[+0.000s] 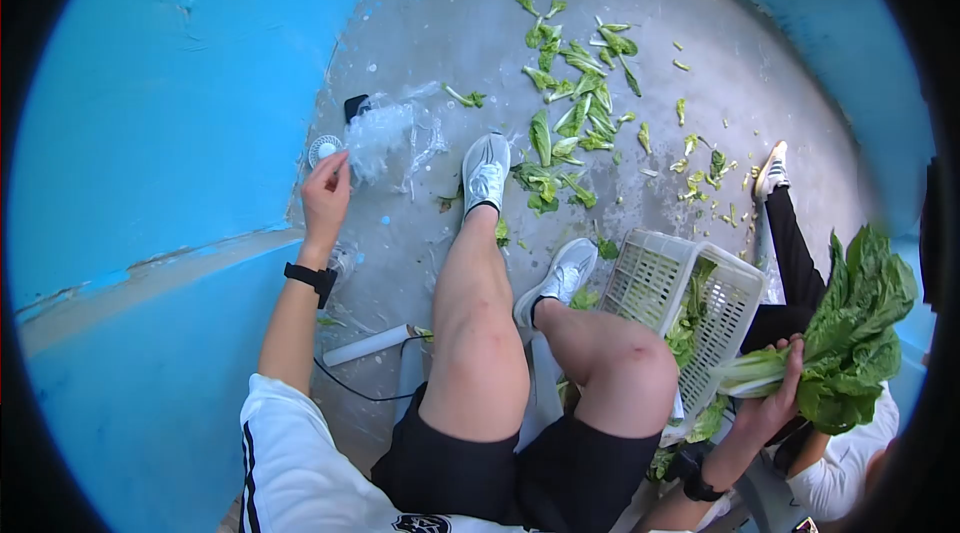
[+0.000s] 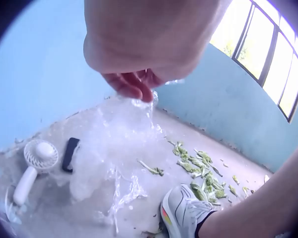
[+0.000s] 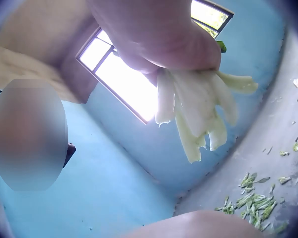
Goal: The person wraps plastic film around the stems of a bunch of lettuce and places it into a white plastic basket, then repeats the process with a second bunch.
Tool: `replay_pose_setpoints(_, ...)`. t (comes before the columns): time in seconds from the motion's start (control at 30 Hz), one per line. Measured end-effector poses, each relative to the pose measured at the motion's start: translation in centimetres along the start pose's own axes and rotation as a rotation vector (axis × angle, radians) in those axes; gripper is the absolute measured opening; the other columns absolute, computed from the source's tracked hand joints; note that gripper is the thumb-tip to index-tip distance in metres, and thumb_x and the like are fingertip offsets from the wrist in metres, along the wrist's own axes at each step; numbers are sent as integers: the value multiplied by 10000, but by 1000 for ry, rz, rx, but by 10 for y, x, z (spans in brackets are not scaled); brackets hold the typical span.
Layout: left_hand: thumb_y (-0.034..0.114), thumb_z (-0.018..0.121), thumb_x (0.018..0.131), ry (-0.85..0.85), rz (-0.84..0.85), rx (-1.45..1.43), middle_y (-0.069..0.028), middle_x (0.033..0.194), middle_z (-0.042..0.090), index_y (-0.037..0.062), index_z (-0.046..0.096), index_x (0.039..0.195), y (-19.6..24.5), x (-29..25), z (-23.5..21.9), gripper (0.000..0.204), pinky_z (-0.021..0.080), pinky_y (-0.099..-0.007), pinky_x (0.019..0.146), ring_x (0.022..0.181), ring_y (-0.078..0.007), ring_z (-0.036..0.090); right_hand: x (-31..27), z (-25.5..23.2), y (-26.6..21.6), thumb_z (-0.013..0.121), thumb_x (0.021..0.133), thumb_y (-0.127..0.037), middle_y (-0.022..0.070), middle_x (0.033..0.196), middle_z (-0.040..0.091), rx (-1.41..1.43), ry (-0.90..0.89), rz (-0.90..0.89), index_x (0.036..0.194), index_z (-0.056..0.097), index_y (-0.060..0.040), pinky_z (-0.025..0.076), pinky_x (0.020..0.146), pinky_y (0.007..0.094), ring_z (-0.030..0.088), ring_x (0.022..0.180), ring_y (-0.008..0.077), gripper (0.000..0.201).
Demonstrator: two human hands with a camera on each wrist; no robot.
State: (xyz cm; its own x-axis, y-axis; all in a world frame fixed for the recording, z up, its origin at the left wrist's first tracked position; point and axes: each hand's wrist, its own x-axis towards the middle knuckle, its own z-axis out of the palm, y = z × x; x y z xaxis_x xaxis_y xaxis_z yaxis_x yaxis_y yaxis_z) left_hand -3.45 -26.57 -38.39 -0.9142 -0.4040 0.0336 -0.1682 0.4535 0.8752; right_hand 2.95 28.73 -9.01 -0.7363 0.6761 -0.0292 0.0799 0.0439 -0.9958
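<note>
Leafy bunch, pale-stalked, clear plastic, seemingly crumpled

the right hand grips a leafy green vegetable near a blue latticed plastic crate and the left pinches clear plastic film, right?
Almost: the head view shows the latticed plastic crate is white, not blue. The right hand grips the leafy green vegetable near it, and the left hand pinches clear plastic film.

At top middle of the head view, loose leaves on the floor. Left of those, a plastic bag, then a fan. Lower right, a basket with more leaves inside. Far right, a leaf bunch.
</note>
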Motion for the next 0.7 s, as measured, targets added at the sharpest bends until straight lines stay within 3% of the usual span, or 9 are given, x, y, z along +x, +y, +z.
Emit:
replay_pose_setpoints(0.1, 59, 599, 909, 225, 125, 66, -127, 1090, 668, 23, 663, 1121, 34, -11, -14, 225, 517, -248, 620, 792, -183, 660, -13, -8, -10, 670, 887, -95, 58, 1047, 644, -16, 22, -20, 1142, 587, 12, 516, 793, 286, 610, 927, 130, 289)
replay_pose_setpoints(0.23, 63, 594, 905, 157, 132, 80, -138, 1083, 671, 18, 663, 1120, 61, -9, -30, 230, 533, -305, 732, 892, -238, 660, -27, -2, -36, 694, 867, -89, 71, 1006, 654, -9, 93, 19, 1127, 608, 20, 523, 773, 286, 625, 890, 132, 295)
replay_pose_setpoints(0.3, 77, 595, 895, 171, 199, 233, -143, 1081, 669, 8, 661, 1111, 74, -12, -42, 236, 502, -374, 877, 981, -302, 635, -37, -17, -39, 700, 861, -86, 77, 985, 655, -29, 67, -1, 1122, 614, 23, 525, 761, 288, 628, 881, 133, 296)
replay_pose_setpoints(0.33, 98, 598, 889, 56, 208, 282, -140, 1092, 664, 17, 655, 1128, 82, -15, -47, 259, 449, -423, 973, 1033, -341, 607, -41, -23, -39, 704, 857, -85, 78, 973, 655, -17, 38, -9, 1121, 615, 22, 525, 758, 287, 629, 871, 133, 297)
replay_pose_setpoints(0.37, 98, 598, 889, 69, 219, 283, -140, 1092, 664, 17, 655, 1128, 91, -21, -54, 259, 449, -423, 973, 1033, -341, 607, -44, -28, -42, 707, 854, -83, 80, 962, 654, -1, 5, -19, 1119, 615, 20, 524, 755, 287, 629, 861, 133, 299)
replay_pose_setpoints(0.43, 104, 606, 882, 359, 499, 552, -134, 1115, 655, 38, 635, 1147, 129, -28, -69, 274, 438, -458, 987, 1046, -344, 603, -60, -27, -53, 705, 853, -82, 75, 939, 649, 50, 5, -31, 1099, 617, 14, 521, 738, 287, 628, 839, 134, 278)
replay_pose_setpoints(0.57, 58, 619, 868, 231, 632, 462, -107, 1173, 630, 49, 597, 1178, 227, -38, -87, 311, 479, -427, 937, 1036, -274, 609, -63, -18, -83, 716, 842, -124, 68, 919, 644, -23, -22, -13, 989, 647, 8, 491, 715, 269, 609, 783, 128, 209)
replay_pose_setpoints(0.63, -7, 628, 847, -7, 274, -187, -76, 1246, 583, 49, 553, 1209, 279, -62, -86, 374, 511, -339, 866, 988, -167, 598, -81, -16, -99, 697, 855, -98, 61, 916, 632, 100, -85, 234, 1098, 590, -6, 522, 743, 318, 628, 810, 152, 281)
replay_pose_setpoints(0.7, -32, 627, 840, -109, 266, -245, -70, 1278, 556, 50, 530, 1242, 335, -82, -90, 421, 512, -301, 838, 964, -129, 580, -94, -13, -107, 673, 860, -84, 59, 933, 633, 285, -273, 264, 1144, 573, -30, 493, 938, 439, 628, 833, 171, 307)
